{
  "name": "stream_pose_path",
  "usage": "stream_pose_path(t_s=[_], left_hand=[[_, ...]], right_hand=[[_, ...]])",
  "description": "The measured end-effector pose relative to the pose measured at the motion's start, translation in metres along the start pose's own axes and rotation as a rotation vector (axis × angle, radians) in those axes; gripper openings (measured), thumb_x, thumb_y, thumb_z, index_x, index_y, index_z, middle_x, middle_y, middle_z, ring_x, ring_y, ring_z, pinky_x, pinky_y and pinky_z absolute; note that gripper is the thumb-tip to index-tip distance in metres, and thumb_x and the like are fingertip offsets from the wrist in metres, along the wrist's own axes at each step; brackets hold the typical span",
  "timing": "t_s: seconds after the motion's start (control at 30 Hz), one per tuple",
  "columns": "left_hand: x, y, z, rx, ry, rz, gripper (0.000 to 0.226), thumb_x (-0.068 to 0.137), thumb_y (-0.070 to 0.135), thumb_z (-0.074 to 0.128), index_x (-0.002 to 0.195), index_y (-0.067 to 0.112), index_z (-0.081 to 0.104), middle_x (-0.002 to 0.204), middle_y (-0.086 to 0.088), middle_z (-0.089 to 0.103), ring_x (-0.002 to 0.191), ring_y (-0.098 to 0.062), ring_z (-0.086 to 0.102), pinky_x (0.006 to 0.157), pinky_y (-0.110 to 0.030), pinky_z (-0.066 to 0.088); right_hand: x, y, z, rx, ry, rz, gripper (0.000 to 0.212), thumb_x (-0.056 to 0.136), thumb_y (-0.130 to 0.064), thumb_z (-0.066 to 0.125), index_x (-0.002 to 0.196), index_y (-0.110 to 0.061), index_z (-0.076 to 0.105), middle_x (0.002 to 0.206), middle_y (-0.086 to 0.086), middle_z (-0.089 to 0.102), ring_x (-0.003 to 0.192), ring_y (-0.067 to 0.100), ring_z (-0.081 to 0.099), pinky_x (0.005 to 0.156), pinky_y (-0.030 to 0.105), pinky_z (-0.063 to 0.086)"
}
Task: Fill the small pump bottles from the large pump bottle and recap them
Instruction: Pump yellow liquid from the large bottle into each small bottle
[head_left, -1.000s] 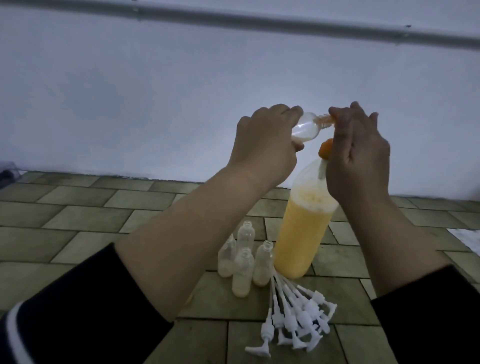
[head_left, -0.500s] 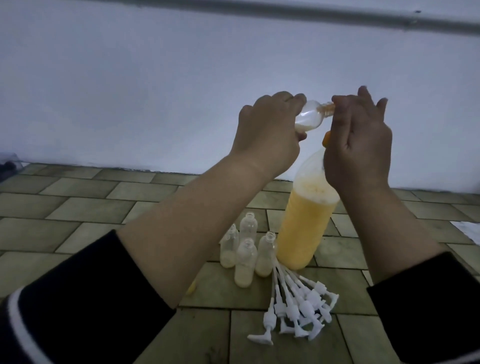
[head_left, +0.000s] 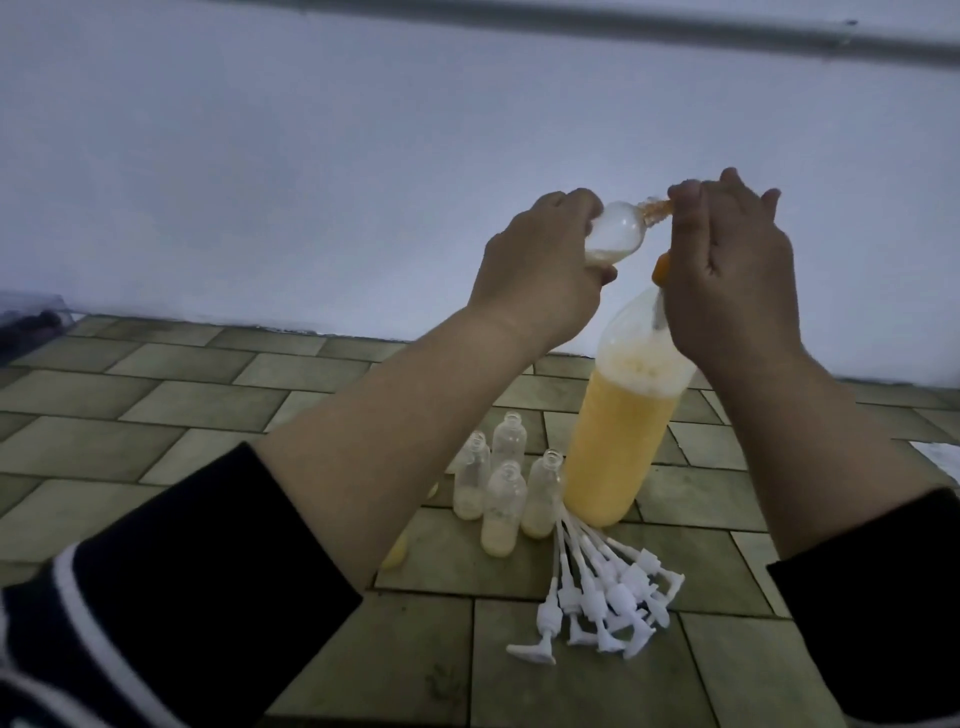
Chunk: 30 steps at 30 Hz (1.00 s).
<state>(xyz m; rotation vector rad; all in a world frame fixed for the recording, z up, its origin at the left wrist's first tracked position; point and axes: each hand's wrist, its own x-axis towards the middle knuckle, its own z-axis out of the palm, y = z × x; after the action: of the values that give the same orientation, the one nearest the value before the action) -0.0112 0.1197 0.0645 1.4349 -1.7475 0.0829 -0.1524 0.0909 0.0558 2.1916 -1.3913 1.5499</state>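
My left hand (head_left: 535, 275) grips a small clear bottle (head_left: 621, 231), tilted on its side with its neck pointing right; a little pale liquid lies in its belly. The neck meets an orange-tinted spout under the fingers of my right hand (head_left: 732, 280). That hand wraps over the orange pump head (head_left: 661, 270) of the large bottle (head_left: 618, 441), which stands on the tiled floor, filled with yellow liquid topped by foam. Most of the pump is hidden by the hand.
Several uncapped small bottles (head_left: 506, 499), partly filled, stand left of the large bottle. A heap of white pump caps (head_left: 608, 597) with long tubes lies in front. A yellowish thing (head_left: 397, 553) peeks from under my left forearm. A white wall rises close behind.
Both hands sit a little higher in view than a second ago, with the small bottle still held at the spout. The bottles on the floor have not moved.
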Motion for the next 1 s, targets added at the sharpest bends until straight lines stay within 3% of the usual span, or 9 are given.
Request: stream_pose_path(t_s=[0.13,0.23,0.33,0.4,0.47,0.57,0.63,0.77,1.0], left_hand=[[-0.013,-0.017,-0.015,-0.231,-0.035,-0.18,0.04,0.086,0.026,0.065,0.122,0.021,0.049,0.112,0.009,0.052,0.098,-0.012,0.052,0.076,-0.024,0.042],[-0.041,-0.038,-0.029,-0.352,-0.047,-0.322,0.046,0.085,0.028,0.066,0.126,0.025,0.046,0.108,0.011,0.055,0.089,-0.005,0.055,0.069,-0.021,0.046],[-0.08,-0.057,-0.031,-0.36,-0.12,-0.444,0.044,0.084,0.03,0.067,0.123,0.026,0.046,0.109,0.012,0.057,0.092,-0.003,0.057,0.078,-0.027,0.053],[-0.106,-0.064,-0.022,-0.325,-0.19,-0.501,0.045,0.084,0.031,0.067,0.123,0.029,0.046,0.107,0.015,0.056,0.091,0.001,0.056,0.076,-0.024,0.052],[-0.128,-0.068,-0.01,-0.298,-0.255,-0.549,0.043,0.084,0.03,0.066,0.121,0.03,0.045,0.101,0.018,0.054,0.09,0.002,0.054,0.072,-0.02,0.049],[-0.15,-0.072,0.01,-0.211,-0.331,-0.578,0.025,0.084,0.027,0.064,0.101,0.029,0.046,0.091,0.012,0.055,0.082,-0.002,0.054,0.063,-0.021,0.045],[-0.159,-0.074,0.022,-0.176,-0.352,-0.585,0.025,0.083,0.024,0.065,0.098,0.03,0.046,0.091,0.012,0.054,0.08,-0.004,0.053,0.063,-0.022,0.042],[-0.167,-0.079,0.041,-0.04,-0.379,-0.55,0.039,0.086,0.02,0.063,0.117,0.025,0.042,0.107,0.007,0.047,0.091,-0.007,0.047,0.075,-0.022,0.04],[-0.173,-0.086,0.054,-0.001,-0.331,-0.511,0.043,0.088,0.009,0.057,0.124,0.02,0.036,0.122,0.001,0.046,0.094,-0.006,0.044,0.074,-0.017,0.036]], right_hand=[[0.01,-0.001,-0.013,0.066,-0.072,0.035,0.051,0.103,-0.039,0.019,0.111,-0.008,0.059,0.1,0.002,0.054,0.131,0.03,0.039,0.112,0.049,0.023],[0.009,0.008,-0.016,0.036,-0.135,0.041,0.051,0.102,-0.041,0.02,0.111,-0.009,0.058,0.098,-0.002,0.051,0.129,0.031,0.04,0.11,0.052,0.026],[0.005,0.014,-0.017,-0.017,-0.104,0.004,0.049,0.102,-0.042,0.021,0.118,-0.013,0.057,0.119,0.005,0.058,0.135,0.027,0.036,0.112,0.049,0.023],[0.009,0.012,-0.02,-0.02,-0.052,0.014,0.048,0.102,-0.041,0.022,0.126,-0.014,0.054,0.134,0.002,0.053,0.141,0.023,0.026,0.115,0.044,0.019],[0.017,0.012,-0.023,-0.045,-0.077,0.028,0.05,0.102,-0.041,0.02,0.128,-0.014,0.052,0.13,0.002,0.053,0.141,0.026,0.026,0.115,0.045,0.019],[0.018,0.018,-0.02,-0.1,-0.195,0.007,0.051,0.102,-0.044,0.019,0.127,-0.013,0.052,0.125,0.008,0.053,0.133,0.033,0.035,0.111,0.05,0.025],[0.014,0.024,-0.016,-0.092,-0.192,-0.015,0.049,0.102,-0.043,0.023,0.128,-0.012,0.051,0.132,0.007,0.052,0.136,0.028,0.033,0.115,0.045,0.02],[0.019,0.023,-0.016,-0.109,-0.187,-0.025,0.048,0.102,-0.04,0.023,0.127,-0.012,0.052,0.139,0.004,0.048,0.143,0.022,0.019,0.116,0.033,0.008],[0.019,0.023,-0.01,-0.059,-0.223,-0.004,0.045,0.102,-0.038,0.027,0.131,-0.012,0.051,0.139,0.004,0.049,0.143,0.02,0.021,0.117,0.033,0.011]])
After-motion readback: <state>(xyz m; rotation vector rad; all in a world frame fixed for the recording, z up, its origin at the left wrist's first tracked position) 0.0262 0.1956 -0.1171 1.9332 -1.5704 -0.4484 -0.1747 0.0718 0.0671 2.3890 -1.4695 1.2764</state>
